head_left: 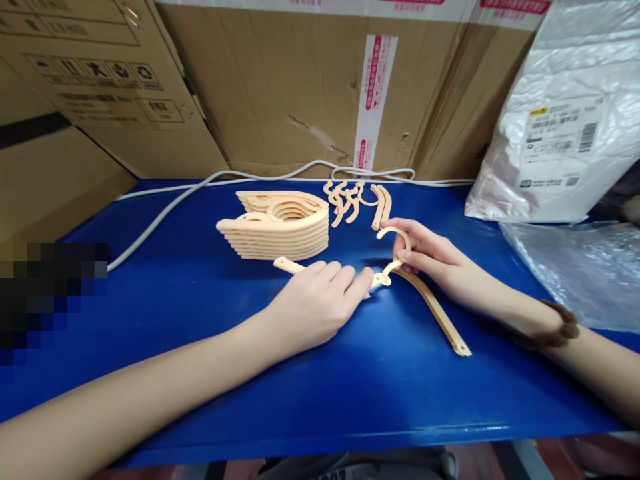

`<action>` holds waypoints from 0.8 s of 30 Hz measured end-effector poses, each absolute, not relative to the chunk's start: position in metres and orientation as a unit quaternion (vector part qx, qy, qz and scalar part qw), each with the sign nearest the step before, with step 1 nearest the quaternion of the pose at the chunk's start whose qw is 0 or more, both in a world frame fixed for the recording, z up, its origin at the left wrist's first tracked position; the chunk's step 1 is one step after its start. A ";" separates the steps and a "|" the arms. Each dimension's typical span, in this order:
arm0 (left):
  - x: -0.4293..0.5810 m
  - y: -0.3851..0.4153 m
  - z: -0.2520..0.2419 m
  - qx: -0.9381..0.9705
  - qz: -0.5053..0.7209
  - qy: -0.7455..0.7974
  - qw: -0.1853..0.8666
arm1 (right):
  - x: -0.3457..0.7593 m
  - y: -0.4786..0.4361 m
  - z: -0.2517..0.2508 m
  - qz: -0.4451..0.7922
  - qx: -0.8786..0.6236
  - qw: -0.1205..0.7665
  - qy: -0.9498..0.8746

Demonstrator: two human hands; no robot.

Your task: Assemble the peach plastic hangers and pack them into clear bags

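Observation:
My left hand (320,300) is closed, palm down, around a cream plastic hanger arm (289,265); one end with a hole sticks out to the left. My right hand (433,257) pinches a curved cream hanger hook (407,239) between thumb and fingers. The hook's lower end meets the hanger arm just beyond my left fingertips; whether they are joined, I cannot tell. Another long curved hanger arm (440,317) lies on the blue table (380,393), running from under my right fingers toward the front. Farther back stands a neat stack of cream hanger pieces (277,243).
Several loose hooks (347,200) and a few short-looking hanger arms (383,205) lie behind my hands. A white cable (210,179) runs along the back, before cardboard boxes (280,87). A white parcel bag (560,147) and clear plastic film (580,267) are on the right.

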State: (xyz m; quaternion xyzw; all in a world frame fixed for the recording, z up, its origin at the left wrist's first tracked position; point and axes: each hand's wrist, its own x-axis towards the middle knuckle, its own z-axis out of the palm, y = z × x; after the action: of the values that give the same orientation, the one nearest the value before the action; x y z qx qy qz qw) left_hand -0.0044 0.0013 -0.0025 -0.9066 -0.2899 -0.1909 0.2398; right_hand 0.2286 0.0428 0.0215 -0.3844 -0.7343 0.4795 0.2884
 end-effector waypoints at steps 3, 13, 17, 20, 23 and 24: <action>-0.005 0.002 -0.004 -0.907 -0.187 -0.296 0.235 | 0.228 0.043 0.020 0.494 -0.378 0.285 -0.729; -0.004 -0.007 0.010 -0.867 -0.168 -0.425 -0.196 | 0.226 0.035 0.035 0.359 -0.349 0.263 -0.825; -0.010 0.000 0.019 -0.744 -0.177 -0.371 -0.526 | 0.224 0.030 0.043 0.289 -0.343 0.236 -0.862; -0.013 0.010 0.019 -0.666 -0.166 -0.322 -0.651 | 0.224 0.030 0.044 0.203 -0.355 0.197 -0.891; -0.014 0.016 0.017 -0.606 -0.175 -0.309 -0.712 | 0.226 0.030 0.045 0.092 -0.370 0.168 -0.909; -0.013 0.016 0.016 -0.589 -0.183 -0.311 -0.723 | 0.227 0.031 0.046 0.064 -0.375 0.162 -0.910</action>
State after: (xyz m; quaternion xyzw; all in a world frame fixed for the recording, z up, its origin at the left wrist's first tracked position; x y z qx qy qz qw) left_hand -0.0134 0.0159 0.0164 -0.5887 -0.3109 -0.1827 -0.7234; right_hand 0.2266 0.0306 0.0456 -0.3755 -0.9104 0.0635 0.1619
